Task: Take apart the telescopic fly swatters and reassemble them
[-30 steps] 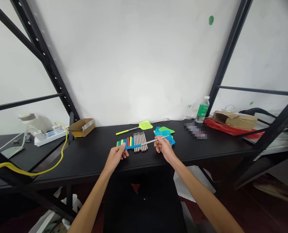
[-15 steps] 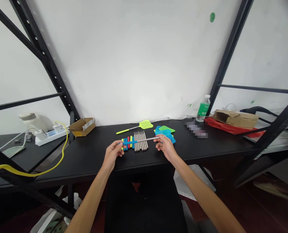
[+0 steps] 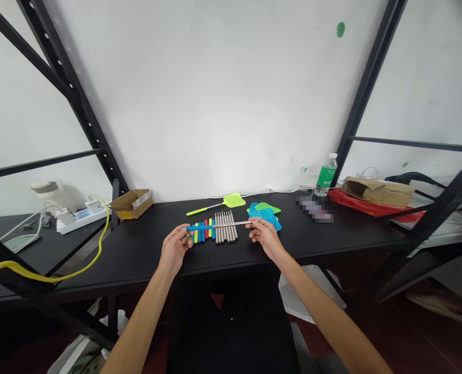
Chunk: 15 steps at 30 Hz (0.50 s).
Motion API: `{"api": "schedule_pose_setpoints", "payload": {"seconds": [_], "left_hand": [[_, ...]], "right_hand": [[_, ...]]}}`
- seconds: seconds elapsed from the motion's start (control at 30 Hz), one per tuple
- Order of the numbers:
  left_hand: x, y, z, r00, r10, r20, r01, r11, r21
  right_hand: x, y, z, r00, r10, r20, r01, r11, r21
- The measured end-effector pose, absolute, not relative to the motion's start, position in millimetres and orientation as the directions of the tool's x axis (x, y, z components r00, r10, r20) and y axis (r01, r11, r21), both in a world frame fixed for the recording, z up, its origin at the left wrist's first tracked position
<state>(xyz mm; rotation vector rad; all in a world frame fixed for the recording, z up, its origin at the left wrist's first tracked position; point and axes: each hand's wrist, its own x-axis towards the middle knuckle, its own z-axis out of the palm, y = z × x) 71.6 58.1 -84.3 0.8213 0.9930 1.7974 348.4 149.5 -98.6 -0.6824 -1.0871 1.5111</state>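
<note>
A metal rod with a blue handle (image 3: 200,227) is held level between my two hands, above the table. My left hand (image 3: 175,245) pinches the handle's outer end. At the other end, my right hand (image 3: 265,234) has its fingers closed on the metal rod. Below lie a row of coloured handles (image 3: 206,234), blue, yellow and red, and several loose metal rods (image 3: 225,228) side by side. Blue and green swatter heads (image 3: 268,212) are piled just behind my right hand. One yellow-green fly swatter (image 3: 234,200), with handle and head joined, lies at the back.
An open cardboard box (image 3: 132,204) and a white power strip (image 3: 83,218) with a yellow cable (image 3: 98,254) are on the left. At the right stand a water bottle (image 3: 326,175) and a flattened carton (image 3: 377,191) on red plastic. Black shelf posts flank the black table (image 3: 137,254).
My left hand has shifted left toward the handle's outer end, and the blue handle has moved left with it. My right hand stays nearly in place on the rod.
</note>
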Motion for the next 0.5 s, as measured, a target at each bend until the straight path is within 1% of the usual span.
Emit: {"api": "schedule_pose_setpoints", "payload": {"seconds": [0.17, 0.5], "left_hand": [[69.6, 58.6, -85.8, -0.399, 0.907, 0.137, -0.408, -0.309, 0.859], [73.0, 56.0, -80.8, -0.407, 0.902, 0.147, -0.435, -0.332, 0.837]], "right_hand": [[348.2, 147.8, -98.2, -0.272, 0.950, 0.156, -0.366, 0.048, -0.930], [345.8, 147.6, -99.8, -0.262, 0.943, 0.204, -0.280, 0.129, -0.951]]}}
